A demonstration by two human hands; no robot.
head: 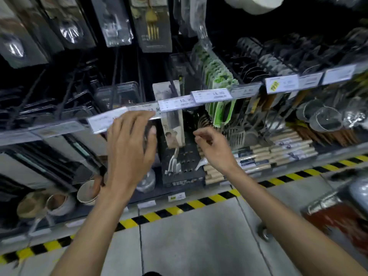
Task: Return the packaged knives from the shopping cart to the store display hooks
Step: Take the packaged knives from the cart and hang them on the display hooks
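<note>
A knife in a beige card package point(172, 118) hangs from a display hook behind the price-label rail point(179, 103), in the middle of the shelf. My left hand point(129, 150) is raised just left of it, fingers fairly straight with the tips at the rail and the thumb spread toward the package. A dark hanging package point(148, 136) shows between thumb and fingers; no grip on it is visible. My right hand point(214, 145) hovers just right of the beige package with loosely curled fingers and holds nothing. The shopping cart point(338, 214) sits at the lower right, blurred.
Packaged cutlery point(153, 24) hangs on hooks above. Green-carded tools point(221, 90), metal strainers point(322, 118) and wooden-handled utensils point(278, 150) fill the right. Cups point(87, 191) stand on the low shelf at left. Yellow-black tape point(179, 210) marks the floor edge.
</note>
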